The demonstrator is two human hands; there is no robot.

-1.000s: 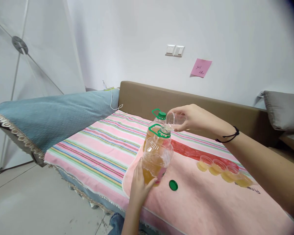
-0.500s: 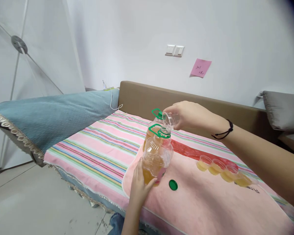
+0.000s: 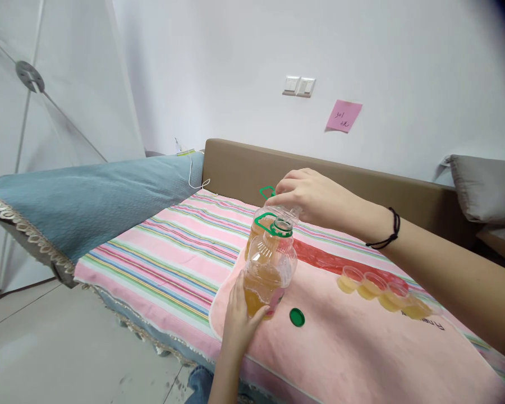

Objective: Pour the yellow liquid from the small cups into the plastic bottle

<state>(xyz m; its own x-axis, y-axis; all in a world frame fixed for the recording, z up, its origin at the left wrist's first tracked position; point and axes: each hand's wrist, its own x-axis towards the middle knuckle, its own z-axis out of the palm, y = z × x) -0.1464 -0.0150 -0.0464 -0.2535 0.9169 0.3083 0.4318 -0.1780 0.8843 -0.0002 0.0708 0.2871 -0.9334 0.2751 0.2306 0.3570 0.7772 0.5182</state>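
An uncapped clear plastic jug (image 3: pixel 273 264) with a green handle stands on the pink mat, partly full of amber liquid. My left hand (image 3: pixel 239 314) is wrapped round its lower left side. Just above and behind the jug's mouth, my right hand (image 3: pixel 301 191) grips a clear plastic cup (image 3: pixel 293 213), its fingers closed over the top. The cup is tipped and partly hidden by the hand, so its contents cannot be made out. Close behind stands a second amber-filled jug (image 3: pixel 252 238) with a green handle. A green cap (image 3: pixel 297 317) lies to the right of the front jug.
Several clear cups (image 3: pixel 372 285) of yellow liquid stand in a row at the right of the pink mat (image 3: pixel 320 359). A striped sheet (image 3: pixel 160 258) lies beneath. Behind are a brown headboard (image 3: pixel 244 165) and grey cushions (image 3: pixel 488 188).
My right hand has turned over, palm downward, and the cup has changed its tilt above the jug's mouth. My left hand and the front jug stay in place.
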